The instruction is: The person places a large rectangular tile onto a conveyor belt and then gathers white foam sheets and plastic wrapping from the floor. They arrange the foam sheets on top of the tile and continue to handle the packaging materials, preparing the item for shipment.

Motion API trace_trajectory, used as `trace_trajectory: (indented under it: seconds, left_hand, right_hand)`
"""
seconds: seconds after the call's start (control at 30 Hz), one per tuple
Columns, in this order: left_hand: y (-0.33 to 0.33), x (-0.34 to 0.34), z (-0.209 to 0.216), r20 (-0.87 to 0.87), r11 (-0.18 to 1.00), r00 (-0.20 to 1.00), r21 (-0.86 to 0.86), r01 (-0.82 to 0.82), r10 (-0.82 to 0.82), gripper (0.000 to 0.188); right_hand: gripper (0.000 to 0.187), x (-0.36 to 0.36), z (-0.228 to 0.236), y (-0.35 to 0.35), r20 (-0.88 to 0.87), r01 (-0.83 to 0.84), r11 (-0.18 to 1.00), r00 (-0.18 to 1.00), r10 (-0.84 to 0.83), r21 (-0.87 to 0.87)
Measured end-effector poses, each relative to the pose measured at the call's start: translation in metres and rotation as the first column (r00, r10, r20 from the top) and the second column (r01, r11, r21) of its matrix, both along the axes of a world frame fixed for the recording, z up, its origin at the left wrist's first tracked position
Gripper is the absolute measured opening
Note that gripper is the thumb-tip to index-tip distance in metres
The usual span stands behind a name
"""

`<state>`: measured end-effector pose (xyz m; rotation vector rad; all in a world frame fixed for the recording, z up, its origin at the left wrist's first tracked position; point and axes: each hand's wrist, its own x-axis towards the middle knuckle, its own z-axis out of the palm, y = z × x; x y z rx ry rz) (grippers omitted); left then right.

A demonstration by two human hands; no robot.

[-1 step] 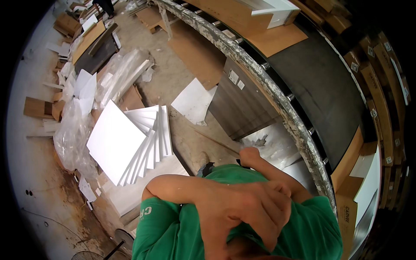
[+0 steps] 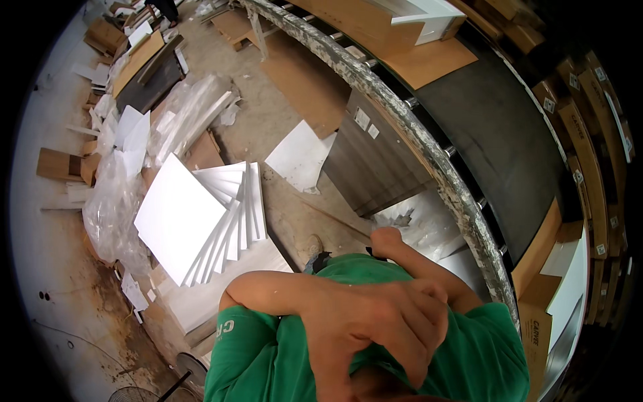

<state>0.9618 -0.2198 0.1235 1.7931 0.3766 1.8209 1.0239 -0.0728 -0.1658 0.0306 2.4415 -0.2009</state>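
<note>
My left hand (image 2: 378, 321) is raised in front of my green shirt (image 2: 268, 358), close to the camera. Its fingers are bent, with a gap between thumb and forefinger, and I see nothing held. Lower down, my right hand (image 2: 387, 242) is closed at the front of the shirt. A small dark edge shows beneath it; what it is, I cannot make out. Left of both hands, a fanned stack of white panels (image 2: 181, 218) lies on a pale board pile (image 2: 221, 285). Neither hand touches the panels.
At right runs a conveyor with a chipped metal rail (image 2: 375, 77) and dark belt (image 2: 489, 127), bearing open cartons (image 2: 536, 268). Brown panels (image 2: 375, 157) lean below it. Clear plastic wrap (image 2: 114, 208) heaps along the left wall. Stacked flat cartons (image 2: 589, 161) stand far right. Another person's legs (image 2: 165, 10) show at the top left.
</note>
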Motion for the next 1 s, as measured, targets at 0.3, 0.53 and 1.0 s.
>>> trace_trajectory:
  seconds: [0.3,0.53,1.0]
  left_hand:
    - [-0.069,-0.033,-0.161,0.286,0.553,0.676,-0.805,-0.215,0.679,0.035]
    - [-0.195,0.033,-0.385,-0.084,-0.116,0.149,-0.968,0.222,0.985,0.036]
    - [-0.151,-0.055,-0.463,0.417,0.342,-0.137,-0.469,0.815,0.898,0.088]
  right_hand:
    - [0.028,-0.046,0.003,-0.01,0.053,-0.076,0.997,0.996,0.077,-0.032]
    - [0.037,-0.111,0.013,-0.03,0.033,-0.085,0.996,0.996,0.083,0.035]
    - [0.04,-0.227,0.243,-0.07,-0.214,0.588,0.766,0.739,-0.639,-0.258]
